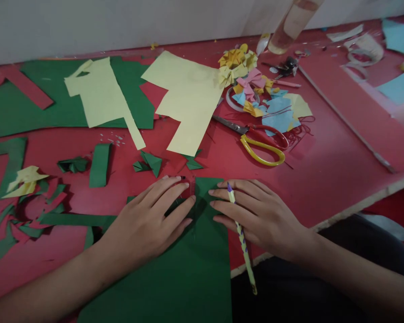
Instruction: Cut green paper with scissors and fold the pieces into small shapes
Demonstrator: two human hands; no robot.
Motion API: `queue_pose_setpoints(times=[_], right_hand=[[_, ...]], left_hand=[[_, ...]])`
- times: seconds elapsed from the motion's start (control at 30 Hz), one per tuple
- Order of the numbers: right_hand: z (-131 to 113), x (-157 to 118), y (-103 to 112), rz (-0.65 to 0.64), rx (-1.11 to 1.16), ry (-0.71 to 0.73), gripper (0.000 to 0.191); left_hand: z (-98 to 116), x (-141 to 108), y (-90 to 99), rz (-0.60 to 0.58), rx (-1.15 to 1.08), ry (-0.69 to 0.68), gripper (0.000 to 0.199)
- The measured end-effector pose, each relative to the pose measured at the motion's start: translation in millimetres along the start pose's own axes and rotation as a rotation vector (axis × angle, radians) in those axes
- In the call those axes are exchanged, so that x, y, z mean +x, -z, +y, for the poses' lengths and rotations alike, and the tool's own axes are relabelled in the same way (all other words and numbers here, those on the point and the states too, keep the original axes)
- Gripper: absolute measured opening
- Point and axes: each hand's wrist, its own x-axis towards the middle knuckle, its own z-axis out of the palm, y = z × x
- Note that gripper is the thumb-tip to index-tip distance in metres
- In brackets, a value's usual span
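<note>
A large green sheet (175,278) lies at the front edge of the red table. My left hand (158,211) rests palm down with fingers spread a little, its fingertips on a small clear ruler-like piece (191,186) beside the sheet's narrow upper part. At the sheet's right edge, my right hand (252,211) has its fingertips on the green paper. A light green pencil (243,244) with a purple tip passes between the fingers of this hand, its tip pointing away from me.
Scissors (262,143) with red and yellow handles lie beyond my right hand. Yellow paper pieces (191,98) and green folded bits (151,162) lie behind my hands. A red and green paper ring (55,202) is at left; a bottle (292,24) stands at the back.
</note>
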Motion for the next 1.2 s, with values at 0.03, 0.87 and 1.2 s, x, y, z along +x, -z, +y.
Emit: queue_pose_setpoints(times=[0.03, 0.87, 1.2], right_hand=[[-0.1, -0.1, 0.1, -0.001, 0.002, 0.001, 0.015], [-1.3, 0.0, -1.4, 0.002, -0.012, -0.014, 0.018], [-0.4, 0.5, -1.7, 0.003, 0.012, -0.018, 0.017]], left_hand=[[0.0, 0.2, 0.1, 0.003, 0.001, -0.001, 0.028], [0.7, 1.4, 1.0, 0.033, 0.003, -0.002, 0.028], [0.3, 0.9, 1.7, 0.031, 0.005, 0.005, 0.029]])
